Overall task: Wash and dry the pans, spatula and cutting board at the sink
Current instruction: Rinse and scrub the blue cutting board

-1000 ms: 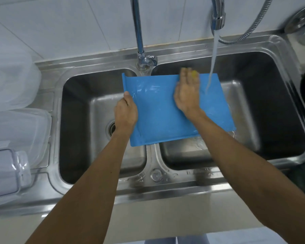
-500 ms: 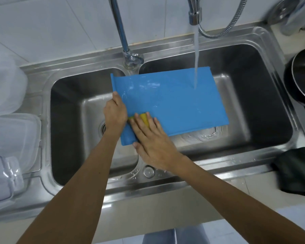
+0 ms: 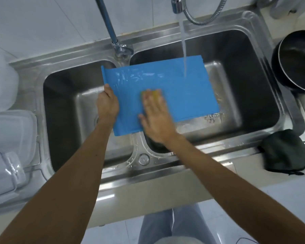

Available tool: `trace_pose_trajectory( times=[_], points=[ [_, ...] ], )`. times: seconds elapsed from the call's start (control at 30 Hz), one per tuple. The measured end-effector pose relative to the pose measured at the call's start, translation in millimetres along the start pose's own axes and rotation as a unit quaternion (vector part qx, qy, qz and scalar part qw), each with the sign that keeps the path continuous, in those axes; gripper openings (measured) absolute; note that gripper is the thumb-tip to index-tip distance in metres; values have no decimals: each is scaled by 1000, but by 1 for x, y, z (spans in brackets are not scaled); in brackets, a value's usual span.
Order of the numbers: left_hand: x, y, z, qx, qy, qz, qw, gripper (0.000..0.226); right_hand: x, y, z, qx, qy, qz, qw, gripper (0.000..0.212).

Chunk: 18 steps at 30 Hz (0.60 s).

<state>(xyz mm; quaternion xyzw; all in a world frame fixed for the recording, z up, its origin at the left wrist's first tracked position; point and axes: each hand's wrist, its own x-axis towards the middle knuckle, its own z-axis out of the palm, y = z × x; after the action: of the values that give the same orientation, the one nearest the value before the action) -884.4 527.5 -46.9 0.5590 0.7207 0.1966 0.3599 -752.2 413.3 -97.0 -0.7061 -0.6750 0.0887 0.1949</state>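
A wet blue cutting board (image 3: 183,92) lies across the divider of the steel double sink (image 3: 253,143), mostly over the right basin. My left hand (image 3: 107,104) grips its left edge. My right hand (image 3: 156,117), blurred by motion, presses a yellow sponge (image 3: 155,93) flat against the middle of the board with straight fingers. Water (image 3: 183,46) runs from the hose tap onto the board's far right part. A black pan (image 3: 297,60) sits on the counter to the right of the sink.
A dark cloth (image 3: 289,152) lies at the sink's front right corner. Clear plastic containers (image 3: 9,141) stand on the left drainer. A second tap (image 3: 120,48) rises behind the divider. The wall is white tile.
My right hand with the sponge has slid from the board's near left corner up and right to its middle. My left hand keeps its grip on the left edge.
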Motion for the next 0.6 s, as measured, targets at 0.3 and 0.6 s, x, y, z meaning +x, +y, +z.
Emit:
trace_pose_trajectory(
  times=[0.3, 0.6],
  points=[
    [2, -3, 0, 12, 14, 10, 1000, 55, 67, 128, -23, -63, 23, 108, 992, 60],
    [-1, 7, 1, 25, 28, 10, 999, 59, 89, 40, -2, 105, 47, -119, 986, 49]
  ],
)
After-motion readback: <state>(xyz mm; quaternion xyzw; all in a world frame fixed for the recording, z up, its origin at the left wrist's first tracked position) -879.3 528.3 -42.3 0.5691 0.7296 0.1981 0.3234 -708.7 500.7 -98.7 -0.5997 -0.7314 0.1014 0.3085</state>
